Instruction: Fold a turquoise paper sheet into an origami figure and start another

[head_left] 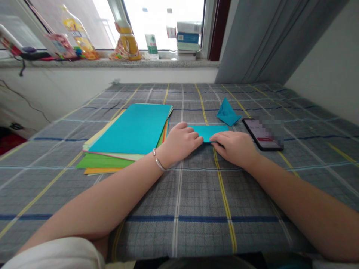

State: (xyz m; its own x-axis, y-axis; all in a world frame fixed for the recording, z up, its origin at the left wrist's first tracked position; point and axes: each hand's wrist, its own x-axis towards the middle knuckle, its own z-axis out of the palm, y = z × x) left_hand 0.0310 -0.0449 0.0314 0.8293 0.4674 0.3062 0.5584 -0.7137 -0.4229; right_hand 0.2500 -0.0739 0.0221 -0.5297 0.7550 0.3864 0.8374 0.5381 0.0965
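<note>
A folded sheet of blue paper [211,131] lies flat on the checked cloth, between and partly beneath my two hands. My left hand [183,140] covers its left end, the fingers curled and pressed together on it. At the near edge, my right hand [237,147] pinches the paper between thumb and fingertips. Both ends of the sheet are hidden by the hands. Just beyond my right hand stands a small folded blue paper shape [227,113] with a pointed top, touching neither hand.
Left of my hands lies a stack of coloured paper [129,129], blue on top. A phone [263,134] with a lit screen rests to the right on the checked tablecloth [202,198]. Bottles, boxes and a tube [151,45] line the windowsill at the back.
</note>
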